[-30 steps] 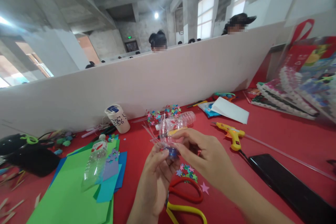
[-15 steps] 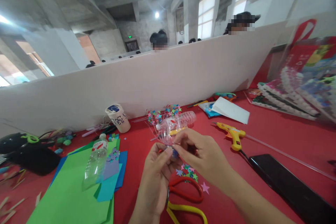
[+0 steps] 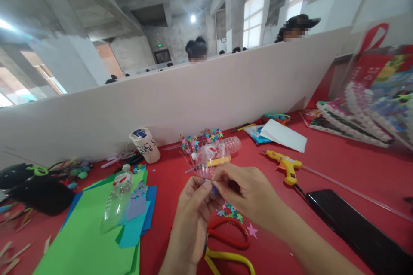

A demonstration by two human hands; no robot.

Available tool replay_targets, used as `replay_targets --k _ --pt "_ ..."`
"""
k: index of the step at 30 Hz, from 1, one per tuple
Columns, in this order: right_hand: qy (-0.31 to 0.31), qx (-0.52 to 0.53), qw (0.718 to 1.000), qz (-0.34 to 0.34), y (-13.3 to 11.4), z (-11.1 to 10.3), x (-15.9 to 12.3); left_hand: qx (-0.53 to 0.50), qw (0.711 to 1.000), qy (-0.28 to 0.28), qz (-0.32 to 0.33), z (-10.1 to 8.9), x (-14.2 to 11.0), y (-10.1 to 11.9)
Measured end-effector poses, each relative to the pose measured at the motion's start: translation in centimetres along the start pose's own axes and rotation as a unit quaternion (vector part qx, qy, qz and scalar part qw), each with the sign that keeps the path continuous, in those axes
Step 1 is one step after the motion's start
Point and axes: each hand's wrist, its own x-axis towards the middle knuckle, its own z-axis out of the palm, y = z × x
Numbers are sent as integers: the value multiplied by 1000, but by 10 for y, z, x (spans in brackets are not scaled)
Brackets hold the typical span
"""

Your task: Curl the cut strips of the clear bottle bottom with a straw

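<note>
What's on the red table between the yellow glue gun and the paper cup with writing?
In the head view, a clear plastic bottle with coloured stars lies between the glue gun and the cup.

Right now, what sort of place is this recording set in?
Likely a shared craft workroom: a red table with coloured paper sheets, a glue gun and scissors, and a white divider with other people seated beyond it.

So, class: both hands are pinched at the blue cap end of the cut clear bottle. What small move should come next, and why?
Probably a small twist of the blue cap. The right hand pinches it while the left hand steadies the clear bottle above the red table, so the grip looks set.
</note>
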Motion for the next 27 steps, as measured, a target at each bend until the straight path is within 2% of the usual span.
replay_targets --k 6,9,13,20,27 --pt "44 60 996 55 -6 -6 -3 -6 1000 12 26 5 -3 2" --pt "46 71 994 72 -7 -11 -4 -14 999 25 26 8 -5 4" --pt "27 63 995 76 -8 -14 -1 -15 1000 17 20 9 -5 5" --pt "57 41 993 91 -9 -12 0 -23 1000 15 14 6 -5 4" --pt "41 51 994 93 -9 -11 -1 -19 1000 19 11 5 -4 4"
